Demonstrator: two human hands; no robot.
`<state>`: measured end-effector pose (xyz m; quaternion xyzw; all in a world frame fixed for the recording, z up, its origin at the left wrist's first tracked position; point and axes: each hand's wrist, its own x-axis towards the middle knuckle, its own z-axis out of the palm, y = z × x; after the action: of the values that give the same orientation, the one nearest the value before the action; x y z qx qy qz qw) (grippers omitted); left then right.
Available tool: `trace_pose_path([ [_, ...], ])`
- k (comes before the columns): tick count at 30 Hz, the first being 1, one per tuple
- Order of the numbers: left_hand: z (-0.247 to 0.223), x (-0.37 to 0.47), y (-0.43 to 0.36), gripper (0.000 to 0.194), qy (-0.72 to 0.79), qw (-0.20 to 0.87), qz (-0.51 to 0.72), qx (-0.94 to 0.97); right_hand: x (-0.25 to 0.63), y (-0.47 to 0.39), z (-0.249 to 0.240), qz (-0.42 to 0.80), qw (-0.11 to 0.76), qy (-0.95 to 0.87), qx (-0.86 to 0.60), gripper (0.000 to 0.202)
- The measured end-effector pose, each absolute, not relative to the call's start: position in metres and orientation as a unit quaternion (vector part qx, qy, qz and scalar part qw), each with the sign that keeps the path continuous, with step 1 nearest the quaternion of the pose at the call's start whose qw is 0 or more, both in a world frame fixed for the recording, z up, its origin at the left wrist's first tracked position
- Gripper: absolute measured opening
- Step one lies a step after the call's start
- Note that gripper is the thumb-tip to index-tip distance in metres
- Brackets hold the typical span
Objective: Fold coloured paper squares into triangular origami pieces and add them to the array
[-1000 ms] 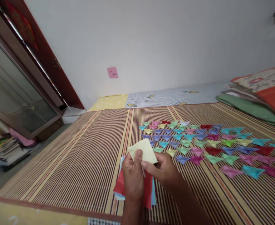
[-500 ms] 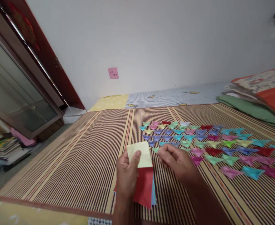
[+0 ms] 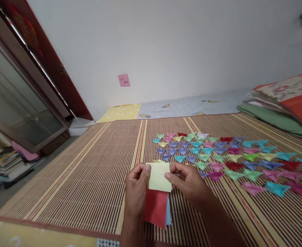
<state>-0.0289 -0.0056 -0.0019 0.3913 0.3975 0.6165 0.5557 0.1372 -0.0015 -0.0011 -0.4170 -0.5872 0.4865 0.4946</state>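
Observation:
A pale yellow sheet of paper [image 3: 160, 176] is held up between my two hands. My left hand [image 3: 136, 183] pinches its left edge, thumb on the front. On the right edge, my right hand [image 3: 185, 180] pinches it between thumb and fingers. Beneath the sheet lies a stack of coloured paper [image 3: 156, 209], red on top, with blue edges fanned out at its right side. Many small folded paper pieces [image 3: 234, 175] in pink, blue, green, red and yellow spread in rows just beyond and to the right of my right hand.
The striped mat [image 3: 76, 178] covers the bed, with a checked cloth [image 3: 181, 108] along the wall. Folded bedding with a green pillow [image 3: 271, 120] sits at the far right. A pink note [image 3: 124, 80] is on the wall. Books [image 3: 7, 161] lie at the left.
My right hand has moved left and down and now grips the yellow sheet's right edge. My left hand has shifted its hold to the left edge, and the sheet sits slightly lower.

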Motion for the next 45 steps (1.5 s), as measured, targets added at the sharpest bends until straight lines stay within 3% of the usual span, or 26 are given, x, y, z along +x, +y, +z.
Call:
trace_pose_path([
  [13, 0.003, -0.032, -0.011, 0.036, 0.387, 0.616, 0.495, 0.475, 0.131, 0.000, 0.000, 0.496, 0.533, -0.559, -0.397, 0.027],
  [19, 0.006, -0.037, -0.010, 0.043, 0.410, 0.536, 0.558, 0.483, 0.134, 0.005, -0.007, 0.474, 0.561, -0.509, -0.449, 0.030],
  [22, 0.008, -0.041, -0.013, 0.038, 0.381, 0.546, 0.515, 0.540, 0.135, 0.007, -0.011, 0.487, 0.569, -0.477, -0.460, 0.032],
  [25, 0.002, -0.041, -0.012, 0.037, 0.364, 0.594, 0.480, 0.534, 0.135, 0.009, -0.012, 0.506, 0.561, -0.463, -0.464, 0.035],
  [30, -0.009, -0.034, -0.005, 0.043, 0.336, 0.654, 0.534, 0.418, 0.135, 0.007, -0.007, 0.488, 0.546, -0.512, -0.449, 0.032],
  [45, -0.002, -0.035, -0.001, 0.051, 0.326, 0.670, 0.569, 0.347, 0.146, 0.004, -0.007, 0.505, 0.475, -0.610, -0.384, 0.020],
])
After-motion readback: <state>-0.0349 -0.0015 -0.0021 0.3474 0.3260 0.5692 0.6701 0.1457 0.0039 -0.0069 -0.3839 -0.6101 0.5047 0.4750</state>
